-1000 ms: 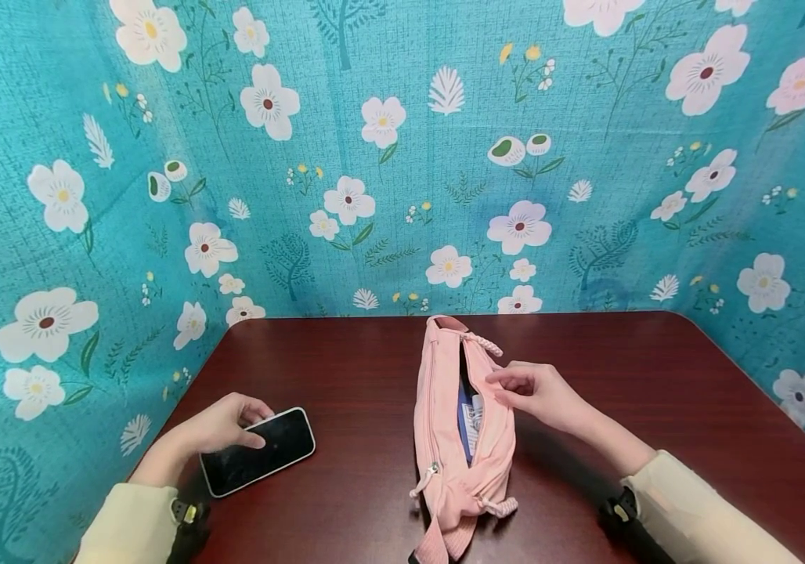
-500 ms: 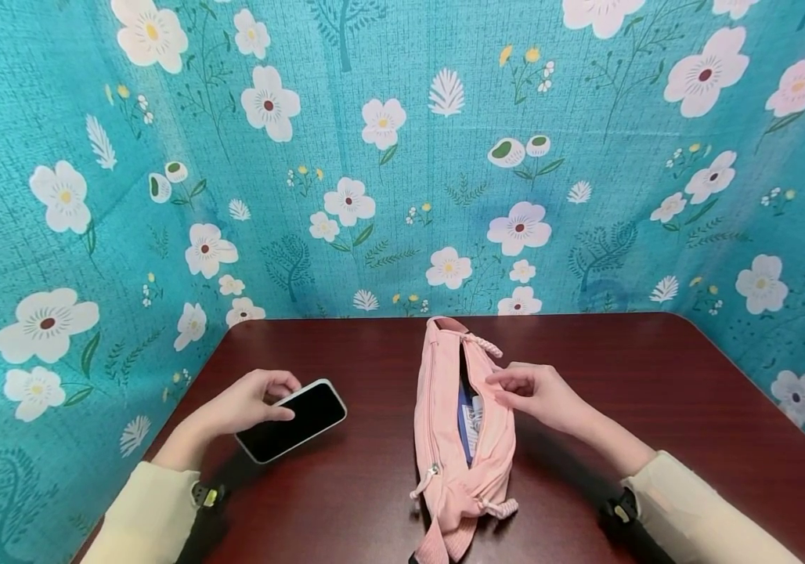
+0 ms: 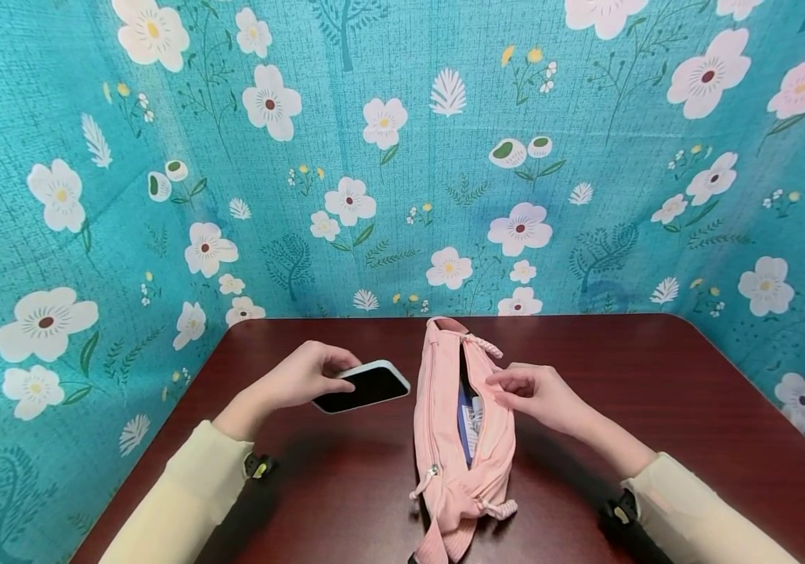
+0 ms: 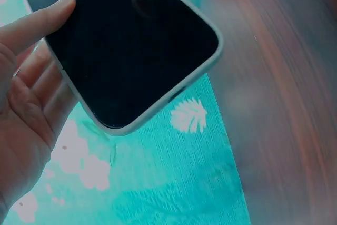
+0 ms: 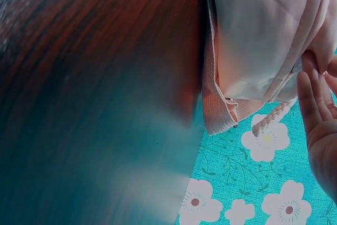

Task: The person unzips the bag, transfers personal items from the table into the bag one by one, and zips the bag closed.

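Note:
My left hand (image 3: 311,374) grips a smartphone (image 3: 367,389) with a dark screen and a pale case, the thumb over its face and the fingers beneath. It is held above the table, its far end just left of a pink waist bag (image 3: 442,415). Lengthwise on the table, that bag has its zipped opening gaping. Inside show a blue item (image 3: 463,427) and something white with print (image 3: 474,415). My right hand (image 3: 542,398) pinches the right edge of the opening. From the right wrist view, the fingers (image 5: 310,96) are at the fabric of the bag (image 5: 263,30).
Braided zipper pulls (image 3: 499,508) hang at the bag's near end, and a strap (image 3: 433,544) trails toward me. The dark red-brown table (image 3: 586,345) has a teal floral cloth (image 3: 402,196) standing behind it and at both sides.
My left hand has lifted the smartphone off the table at the left and carried it right and away from me, up beside the bag. The right hand and the bag have stayed put.

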### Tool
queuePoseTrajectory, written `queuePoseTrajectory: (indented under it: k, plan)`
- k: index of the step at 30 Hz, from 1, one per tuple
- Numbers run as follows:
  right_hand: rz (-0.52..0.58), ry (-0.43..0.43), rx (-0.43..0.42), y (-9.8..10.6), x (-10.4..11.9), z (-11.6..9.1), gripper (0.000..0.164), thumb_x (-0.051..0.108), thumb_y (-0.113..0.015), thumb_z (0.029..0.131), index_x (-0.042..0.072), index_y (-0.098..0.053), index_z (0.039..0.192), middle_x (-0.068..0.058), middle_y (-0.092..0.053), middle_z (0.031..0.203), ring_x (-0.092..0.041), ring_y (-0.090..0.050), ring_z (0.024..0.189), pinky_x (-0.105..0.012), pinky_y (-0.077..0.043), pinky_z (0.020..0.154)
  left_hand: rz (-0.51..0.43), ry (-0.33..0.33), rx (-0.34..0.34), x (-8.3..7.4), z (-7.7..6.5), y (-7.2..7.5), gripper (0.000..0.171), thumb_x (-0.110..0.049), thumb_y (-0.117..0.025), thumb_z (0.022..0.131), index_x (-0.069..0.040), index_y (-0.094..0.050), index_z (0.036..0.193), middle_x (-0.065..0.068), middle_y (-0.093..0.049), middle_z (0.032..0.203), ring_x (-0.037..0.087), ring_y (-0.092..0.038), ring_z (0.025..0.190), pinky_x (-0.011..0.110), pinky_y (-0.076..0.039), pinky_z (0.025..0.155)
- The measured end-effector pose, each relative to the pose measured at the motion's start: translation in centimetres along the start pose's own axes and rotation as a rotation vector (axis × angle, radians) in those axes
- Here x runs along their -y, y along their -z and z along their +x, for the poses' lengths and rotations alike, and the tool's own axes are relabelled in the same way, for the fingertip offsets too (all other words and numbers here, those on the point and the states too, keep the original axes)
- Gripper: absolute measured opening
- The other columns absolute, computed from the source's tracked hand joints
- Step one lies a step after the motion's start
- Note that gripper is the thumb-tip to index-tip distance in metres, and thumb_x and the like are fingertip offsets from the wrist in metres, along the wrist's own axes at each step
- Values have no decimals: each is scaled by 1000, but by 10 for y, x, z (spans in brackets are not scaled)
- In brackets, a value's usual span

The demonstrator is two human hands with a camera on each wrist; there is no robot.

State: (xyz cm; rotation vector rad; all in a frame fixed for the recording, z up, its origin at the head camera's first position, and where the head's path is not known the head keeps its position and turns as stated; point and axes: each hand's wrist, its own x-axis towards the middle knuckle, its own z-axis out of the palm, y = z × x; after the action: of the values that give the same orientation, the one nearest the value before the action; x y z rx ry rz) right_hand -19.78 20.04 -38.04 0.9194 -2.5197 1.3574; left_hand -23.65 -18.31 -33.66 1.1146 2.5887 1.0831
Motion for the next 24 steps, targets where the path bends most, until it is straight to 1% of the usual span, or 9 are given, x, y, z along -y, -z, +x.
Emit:
queuePoseTrajectory:
  k: [4, 8, 13, 17, 21, 24]
  plan:
    - [-3, -3, 2, 1, 7, 0, 23, -10, -70, 82, -9, -68, 105, -11, -65, 80, -16, -62, 67, -25, -51, 59, 5, -45, -6, -9, 12, -9, 18, -2, -75, 83, -10, -72, 99, -2, -71, 86, 11, -65, 72, 26, -55, 67]
    - [-8, 1, 0, 1, 6, 0, 23, -9, -70, 82, -9, -69, 105, -10, -65, 80, -16, -62, 67, -25, -51, 58, 48, -106, -22, -16, 22, -19, 19, -2, -77, 81, -10, -73, 98, -7, -70, 85, 6, -62, 72, 25, -54, 67]
    - [-18, 10, -2, 0, 4, 1, 23, -9, -71, 81, -8, -69, 104, -9, -65, 79, -16, -62, 65, -25, -50, 57, 116, -244, -62, -19, 33, -32, 19, -3, -80, 78, -12, -75, 94, -9, -69, 86, 3, -59, 73, 24, -51, 68]
    - [-17, 10, -3, 0, 4, 1, 23, -9, -71, 82, -7, -69, 104, -9, -65, 79, -15, -62, 66, -25, -50, 57, 126, -342, -81, -21, 41, -40, 21, -1, -81, 77, -14, -77, 92, -9, -70, 87, 1, -60, 76, 23, -51, 70]
    - [-14, 2, -6, 0, 3, 0, 23, -8, -71, 82, -7, -69, 105, -8, -66, 80, -14, -62, 67, -25, -50, 58, 114, -395, -72, -25, 48, -46, 19, -2, -81, 77, -13, -76, 92, -8, -71, 88, 1, -61, 77, 26, -53, 70]
    - [-11, 0, -7, 1, 3, 0, 23, -8, -71, 82, -7, -69, 105, -8, -66, 80, -14, -62, 67, -26, -50, 58, 118, -419, -69, -28, 54, -49, 19, -1, -80, 78, -12, -76, 93, -6, -71, 89, 0, -62, 78, 26, -54, 71]
